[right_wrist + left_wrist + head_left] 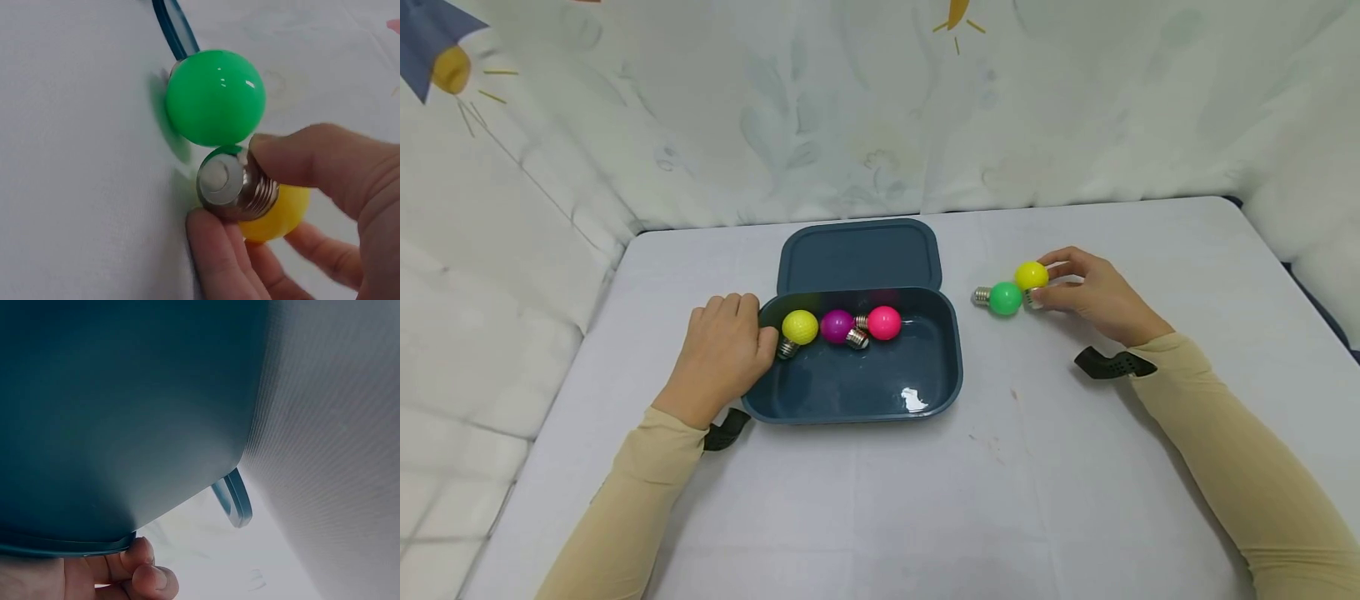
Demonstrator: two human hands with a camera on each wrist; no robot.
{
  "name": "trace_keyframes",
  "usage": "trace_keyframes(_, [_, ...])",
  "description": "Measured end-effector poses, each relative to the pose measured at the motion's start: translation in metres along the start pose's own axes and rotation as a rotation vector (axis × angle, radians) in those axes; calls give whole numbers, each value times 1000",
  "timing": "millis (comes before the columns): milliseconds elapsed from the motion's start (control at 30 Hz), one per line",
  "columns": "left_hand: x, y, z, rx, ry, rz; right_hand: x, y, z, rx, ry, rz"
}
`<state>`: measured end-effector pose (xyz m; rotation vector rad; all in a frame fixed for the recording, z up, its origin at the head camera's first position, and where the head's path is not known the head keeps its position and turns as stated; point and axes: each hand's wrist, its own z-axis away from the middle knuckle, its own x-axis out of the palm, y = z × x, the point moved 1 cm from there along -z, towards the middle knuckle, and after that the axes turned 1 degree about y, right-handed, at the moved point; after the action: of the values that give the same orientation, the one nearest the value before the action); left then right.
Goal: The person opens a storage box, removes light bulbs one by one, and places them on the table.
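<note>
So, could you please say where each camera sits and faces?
Head: head-worn, facing forward and down at the rectangular blue plastic box; left hand, right hand, beige fabric sleeves show.
Left wrist: worn there, facing the box's outer wall; fingers show.
Right wrist: worn there, facing the round green bulb and held, round yellow bulb; thumb, fingers show.
Head and right wrist share both bulbs.

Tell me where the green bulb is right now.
In the head view, the green bulb lies on the table to the right of the blue box, immediately beside the yellow bulb that the right hand pinches.
</note>
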<state>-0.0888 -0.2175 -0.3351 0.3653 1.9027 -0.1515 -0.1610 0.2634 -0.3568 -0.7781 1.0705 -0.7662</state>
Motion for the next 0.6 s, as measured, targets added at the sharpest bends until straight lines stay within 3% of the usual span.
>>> trace_keyframes(300, [0, 0, -1, -3, -5, 2, 1, -5, 1, 44, -12, 39])
trace_keyframes(600, [0, -1, 1, -10, -2, 3, -3, -5, 0, 25, -28, 25])
